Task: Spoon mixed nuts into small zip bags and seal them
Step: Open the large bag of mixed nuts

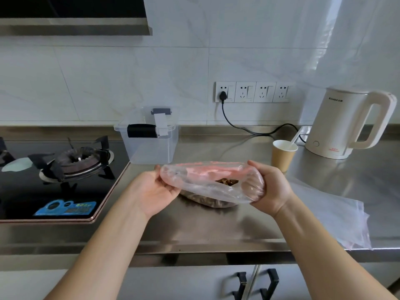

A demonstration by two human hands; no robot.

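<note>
Zip bag (pixel 207 182) of nuts (pixel 226 182), just before paper cup (pixel 283 154): thin, limp, slippery; left hand (pixel 154 191) and right hand (pixel 270 189) pinch its ends by the pink seal.

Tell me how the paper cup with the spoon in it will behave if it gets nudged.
The paper cup probably weighs little, so a nudge would likely slide it on the smooth steel counter. It may tip easily: it narrows toward its base, and the white spoon leans out over its rim toward the kettle. Its walls would likely dent under a firm squeeze.
</note>
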